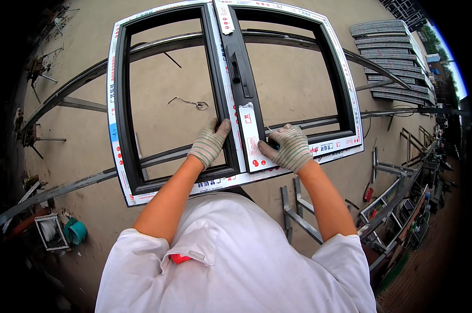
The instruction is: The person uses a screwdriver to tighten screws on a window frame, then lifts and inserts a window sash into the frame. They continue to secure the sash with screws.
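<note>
Window [249, 83] is laid across metal rails [79, 189], upper centre of the picture. Middle bar [223, 62] is touched by the left hand [210, 145], grip can't be told; small tool [273, 144] is pinched in the right hand's [291, 148] fingers. Probably stiff, heavyish, slick-filmed; best held by both outer bars [112, 94].

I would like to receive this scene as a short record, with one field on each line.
Main object: dark two-panel window frame with printed white film
Support: metal rails beneath it
Left hand: gloved, touching the frame beside the middle upright
Right hand: gloved, holding a slim tool near the right panel's lower left corner; exact kind unclear
Fitting: black handle on the right panel
Floor, lower left: teal container
Background, upper right: row of long film-covered pieces
</note>
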Demonstrator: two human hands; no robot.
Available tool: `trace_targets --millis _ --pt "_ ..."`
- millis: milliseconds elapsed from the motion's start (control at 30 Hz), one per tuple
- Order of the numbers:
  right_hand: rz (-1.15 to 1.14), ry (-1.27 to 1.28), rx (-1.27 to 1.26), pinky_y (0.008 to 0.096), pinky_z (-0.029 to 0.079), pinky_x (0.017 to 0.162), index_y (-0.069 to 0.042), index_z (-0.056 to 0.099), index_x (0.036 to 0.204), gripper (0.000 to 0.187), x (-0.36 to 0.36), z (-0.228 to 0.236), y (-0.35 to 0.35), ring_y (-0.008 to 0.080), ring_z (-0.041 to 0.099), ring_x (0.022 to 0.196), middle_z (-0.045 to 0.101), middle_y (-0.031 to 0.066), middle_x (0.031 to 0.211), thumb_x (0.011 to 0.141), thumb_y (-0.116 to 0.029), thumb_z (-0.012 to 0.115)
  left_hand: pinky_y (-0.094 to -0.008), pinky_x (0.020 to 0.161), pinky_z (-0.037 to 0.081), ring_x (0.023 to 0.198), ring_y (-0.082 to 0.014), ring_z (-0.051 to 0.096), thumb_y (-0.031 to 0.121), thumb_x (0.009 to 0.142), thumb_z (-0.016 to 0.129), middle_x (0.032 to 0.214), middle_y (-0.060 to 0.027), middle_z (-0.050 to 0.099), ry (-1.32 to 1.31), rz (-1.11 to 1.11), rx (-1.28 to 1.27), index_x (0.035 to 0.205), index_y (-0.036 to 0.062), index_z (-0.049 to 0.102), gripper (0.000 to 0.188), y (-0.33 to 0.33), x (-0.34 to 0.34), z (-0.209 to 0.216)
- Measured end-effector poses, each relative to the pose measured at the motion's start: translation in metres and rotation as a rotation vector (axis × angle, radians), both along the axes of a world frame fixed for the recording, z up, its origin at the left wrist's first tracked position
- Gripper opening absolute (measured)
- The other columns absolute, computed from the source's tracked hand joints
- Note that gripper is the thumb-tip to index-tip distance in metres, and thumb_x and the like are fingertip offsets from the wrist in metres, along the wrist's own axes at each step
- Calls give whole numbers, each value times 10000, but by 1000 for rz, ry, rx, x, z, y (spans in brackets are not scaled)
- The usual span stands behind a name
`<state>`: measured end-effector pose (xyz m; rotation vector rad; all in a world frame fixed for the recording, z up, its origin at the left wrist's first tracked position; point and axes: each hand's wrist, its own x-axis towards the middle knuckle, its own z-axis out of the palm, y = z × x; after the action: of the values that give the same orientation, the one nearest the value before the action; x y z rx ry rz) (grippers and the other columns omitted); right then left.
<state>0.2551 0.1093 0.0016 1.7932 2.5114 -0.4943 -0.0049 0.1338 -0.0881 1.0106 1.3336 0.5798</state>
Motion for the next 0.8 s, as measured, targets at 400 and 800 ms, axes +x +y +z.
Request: trace_targets --millis 400,800 --pt "-249 286 203 449 561 853 -7 761 1062 332 -3 -1 7 340 689 899 730 172 902 890 -291 787 -407 1054 525 1216 -381 693 440 1046 648 1314 -323 688 78 -10 16 1442 -136 546 706 9 -2 13" --pt "-546 327 98 412 567 785 25 702 1196 531 -101 35 122 309 702 869 704 195 967 949 -442 753 -432 935 570 1031 -359 732 420 1026 661 1130 -274 733 196 -23 159 1343 -84 630 596 98 -20 22"
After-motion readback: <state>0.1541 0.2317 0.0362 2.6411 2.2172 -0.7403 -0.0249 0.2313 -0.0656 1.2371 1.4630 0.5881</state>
